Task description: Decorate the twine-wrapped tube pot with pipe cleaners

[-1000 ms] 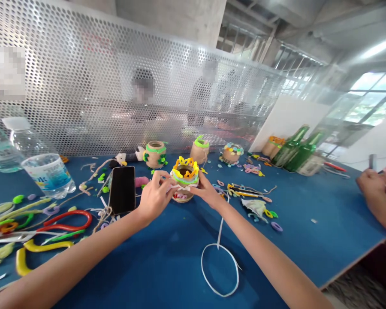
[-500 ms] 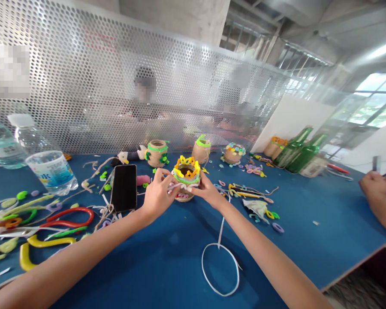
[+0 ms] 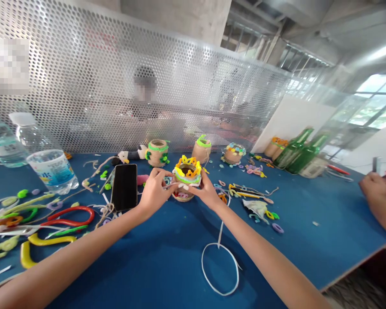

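Left hand (image 3: pixel 154 193) and right hand (image 3: pixel 207 192) close together at the front of a squat jute-wrapped jar (image 3: pixel 184 196), fingertips of both apparently clamped on a thin white strip (image 3: pixel 180 185) against a bright green pipe-cleaner band (image 3: pixel 187 180), the exact pinch partly hidden by the fingers. Around the jar's rim, a zigzag crown of yellow and orange pipe cleaners (image 3: pixel 188 166). Jar's location: low over a blue wooden tabletop (image 3: pixel 276 253), its contact with the surface unclear.

Main risks: a slip of the white strip from too light a pinch, or a bent crown from fingers pressing too near the rim. Just beside the left hand, a black smartphone (image 3: pixel 124 187), exposed to a knock from a sideways slip of the wrist. Beyond it, a clear plastic water bottle (image 3: pixel 53 171), liable to tip if bumped. Below the forearms, a loose white paper loop (image 3: pixel 220 270), a possible snag for an arm. At the far right, a co-worker's hand (image 3: pixel 375 186), well apart.
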The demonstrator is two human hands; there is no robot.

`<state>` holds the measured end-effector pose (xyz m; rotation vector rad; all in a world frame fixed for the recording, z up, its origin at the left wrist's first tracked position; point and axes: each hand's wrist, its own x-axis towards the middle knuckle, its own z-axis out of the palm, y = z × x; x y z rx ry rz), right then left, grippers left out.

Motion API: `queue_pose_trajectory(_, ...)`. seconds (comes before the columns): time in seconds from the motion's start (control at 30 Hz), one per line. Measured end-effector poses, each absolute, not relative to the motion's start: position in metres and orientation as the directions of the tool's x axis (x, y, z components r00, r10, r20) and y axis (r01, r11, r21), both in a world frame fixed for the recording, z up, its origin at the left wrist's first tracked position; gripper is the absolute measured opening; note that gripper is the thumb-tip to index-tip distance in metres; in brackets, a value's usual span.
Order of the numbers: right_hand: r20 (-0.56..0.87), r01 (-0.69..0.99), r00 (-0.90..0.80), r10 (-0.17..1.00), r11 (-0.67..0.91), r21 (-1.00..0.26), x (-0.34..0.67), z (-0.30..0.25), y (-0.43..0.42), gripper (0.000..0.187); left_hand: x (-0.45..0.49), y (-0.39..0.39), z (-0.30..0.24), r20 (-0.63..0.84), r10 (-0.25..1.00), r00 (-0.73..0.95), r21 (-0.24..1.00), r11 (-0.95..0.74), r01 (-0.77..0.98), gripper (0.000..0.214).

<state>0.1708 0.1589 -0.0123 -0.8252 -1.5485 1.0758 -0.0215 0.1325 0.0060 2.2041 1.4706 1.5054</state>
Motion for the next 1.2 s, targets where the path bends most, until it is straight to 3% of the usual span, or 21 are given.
queue_pose_trajectory(0.17,0.264,-0.033,-0.389,0.883,0.272,-0.962,0.194,-0.001,0.163,0.068,-0.023,0.125,0.008,0.679,0.722,0.133,0.475,-0.571,0.669,0.011)
queue_pose_trajectory(0.33,0.243,0.052,-0.341,0.908,0.276,-0.960,0.212,0.002,0.169,0.067,-0.020,0.120,0.008,0.636,0.749,0.185,0.496,-0.580,0.646,0.019)
queue_pose_trajectory(0.53,0.219,0.046,-0.340,0.915,0.249,-0.967,0.210,-0.001,0.166,0.072,-0.026,0.130,0.011,0.486,0.859,0.160,0.743,-0.503,0.442,0.036)
queue_pose_trajectory(0.6,0.211,0.018,-0.344,0.915,0.231,-0.973,0.208,0.001,0.163,0.072,-0.029,0.134,0.014,0.447,0.876,0.184,0.775,-0.481,0.410,0.036)
queue_pose_trajectory(0.87,0.253,0.053,-0.367,0.895,0.292,-0.955,0.203,0.005,0.159,0.065,-0.021,0.117,0.029,0.424,0.869,0.256,0.711,-0.494,0.500,0.012)
queue_pose_trajectory(1.03,0.246,0.115,-0.335,0.909,0.299,-0.947,0.202,0.003,0.157,0.061,-0.015,0.103,0.033,0.521,0.798,0.302,0.608,-0.595,0.525,0.015)
queue_pose_trajectory(1.2,0.263,0.104,-0.380,0.887,0.323,-0.941,0.209,0.004,0.158,0.049,-0.010,0.101,0.026,0.532,0.798,0.283,0.642,-0.598,0.480,0.024)
